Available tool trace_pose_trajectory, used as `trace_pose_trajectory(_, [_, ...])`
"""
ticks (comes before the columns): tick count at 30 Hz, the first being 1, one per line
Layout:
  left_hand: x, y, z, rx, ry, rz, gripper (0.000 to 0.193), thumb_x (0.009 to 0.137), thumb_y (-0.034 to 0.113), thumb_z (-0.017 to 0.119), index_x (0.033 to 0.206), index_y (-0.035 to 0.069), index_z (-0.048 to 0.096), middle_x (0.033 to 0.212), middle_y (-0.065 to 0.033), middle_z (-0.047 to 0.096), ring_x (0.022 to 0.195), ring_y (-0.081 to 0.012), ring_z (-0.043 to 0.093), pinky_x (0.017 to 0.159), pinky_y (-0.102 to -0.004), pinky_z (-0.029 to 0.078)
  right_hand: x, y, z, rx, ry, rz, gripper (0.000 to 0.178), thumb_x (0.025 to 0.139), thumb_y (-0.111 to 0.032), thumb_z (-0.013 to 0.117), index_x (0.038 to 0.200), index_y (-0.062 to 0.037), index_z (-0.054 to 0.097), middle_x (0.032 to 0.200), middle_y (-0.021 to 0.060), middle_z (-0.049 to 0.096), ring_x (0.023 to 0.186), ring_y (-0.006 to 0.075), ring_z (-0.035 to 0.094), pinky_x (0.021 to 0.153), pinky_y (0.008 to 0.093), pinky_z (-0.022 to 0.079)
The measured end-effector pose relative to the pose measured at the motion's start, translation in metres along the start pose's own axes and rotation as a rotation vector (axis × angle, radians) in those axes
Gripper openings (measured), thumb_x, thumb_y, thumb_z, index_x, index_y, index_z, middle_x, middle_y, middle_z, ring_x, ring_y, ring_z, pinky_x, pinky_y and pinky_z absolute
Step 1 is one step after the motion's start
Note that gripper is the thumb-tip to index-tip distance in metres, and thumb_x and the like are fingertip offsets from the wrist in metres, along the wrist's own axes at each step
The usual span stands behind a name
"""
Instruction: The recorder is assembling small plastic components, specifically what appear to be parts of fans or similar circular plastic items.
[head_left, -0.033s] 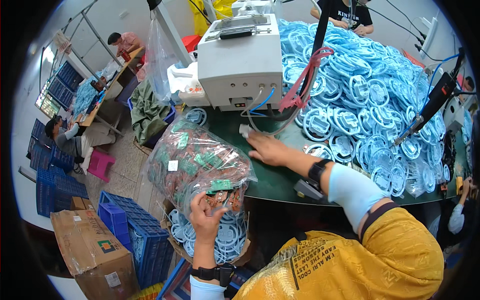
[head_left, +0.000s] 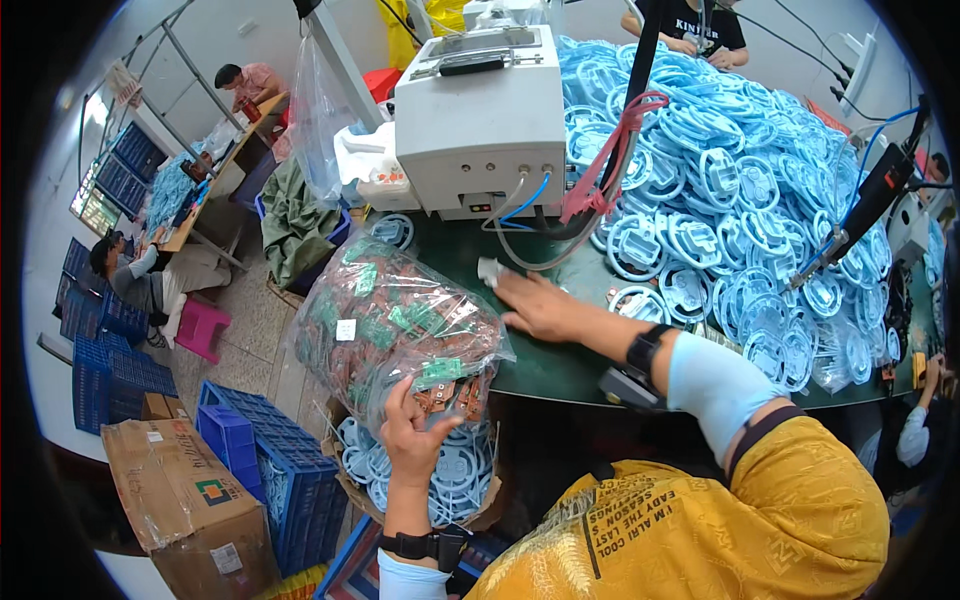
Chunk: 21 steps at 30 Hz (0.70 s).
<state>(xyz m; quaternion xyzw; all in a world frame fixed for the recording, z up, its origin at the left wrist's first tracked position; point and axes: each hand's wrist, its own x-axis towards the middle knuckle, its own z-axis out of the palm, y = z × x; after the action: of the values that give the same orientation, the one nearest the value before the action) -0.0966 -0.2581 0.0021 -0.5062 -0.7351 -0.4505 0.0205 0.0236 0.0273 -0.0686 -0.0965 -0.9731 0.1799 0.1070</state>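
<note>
The person's left hand [head_left: 412, 440] is at the near edge of a large clear plastic bag [head_left: 345, 285] packed with green and copper-brown circuit boards [head_left: 440, 373]. Its forefinger reaches up against the film and the thumb stands apart to the right; the remaining fingers are curled, and I cannot tell whether they grip any plastic. The bag lies on the left end of the dark green tabletop [head_left: 550, 372], its boards just beyond these fingertips, with some copper-brown ones showing between forefinger and thumb.

The right hand [head_left: 540, 305] is low over the tabletop, to the right of the bag, its fingers stretched toward the left. A small white piece [head_left: 489, 271] is at the tips of these fingers, close to the bag's far right side; whether it is pinched or merely touched cannot be made out.

Beyond the right hand stands a boxy pale grey machine [head_left: 480, 130] with thin blue and whitish tubes at its front. A tall heap of light blue plastic rings [head_left: 720, 190] covers the right side of the table. Below the near edge of the bag, more light blue plastic ring pieces [head_left: 455, 475] fill an open brown carton [head_left: 488, 505].
</note>
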Motion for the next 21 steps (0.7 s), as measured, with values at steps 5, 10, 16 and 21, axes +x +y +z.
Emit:
trace_pose_trajectory(5, [0.018, 0.01, -0.01, 0.236, -0.123, 0.032, 0.072, 0.075, 0.026, 0.081, 0.133, 0.002, 0.046, 0.061, -0.0058, 0.051, 0.048, -0.0198, 0.049, 0.047, -0.0311, 0.041, -0.071, -0.04, -0.018, 0.012, -0.124, -0.184, 0.06, 0.095, -0.036, 0.051, 0.139, 0.0015, 0.038, 0.149, 0.0194, 0.032, 0.141, 0.0314, 0.028, 0.113, 0.05, 0.025])
trace_pose_trajectory(10, [0.029, -0.012, -0.011, 0.546, -0.095, 0.162, 0.027, 0.082, 0.007, 0.068, 0.108, 0.001, 0.061, 0.078, -0.0151, 0.066, 0.061, -0.0289, 0.064, 0.052, -0.0335, 0.046, -0.087, -0.045, -0.034, -0.028, -0.169, -0.204, 0.062, 0.095, -0.04, 0.05, 0.138, 0.0031, 0.039, 0.149, 0.0187, 0.033, 0.14, 0.0307, 0.029, 0.112, 0.0494, 0.027])
trace_pose_trajectory(16, [0.049, 0.007, -0.02, -0.129, 0.117, -0.297, 0.011, 0.093, 0.01, 0.058, 0.094, -0.001, 0.06, 0.071, -0.0048, 0.061, 0.057, -0.0107, 0.055, 0.051, -0.0246, 0.041, 0.003, 0.015, -0.009, -0.136, 0.101, -0.02, 0.07, 0.089, -0.047, 0.056, 0.132, 0.006, 0.044, 0.141, 0.026, 0.041, 0.135, 0.0361, 0.036, 0.11, 0.0482, 0.03])
trace_pose_trajectory(21, [0.082, 0.024, -0.024, -0.582, 0.274, -0.415, 0.014, 0.097, 0.014, 0.056, 0.09, 0.002, 0.054, 0.062, 0.0048, 0.044, 0.052, -0.0018, 0.036, 0.048, -0.019, 0.026, 0.076, 0.03, 0.002, -0.114, 0.242, -0.016, 0.077, 0.088, -0.051, 0.056, 0.133, 0.0091, 0.041, 0.14, 0.0281, 0.04, 0.134, 0.0379, 0.035, 0.111, 0.047, 0.028])
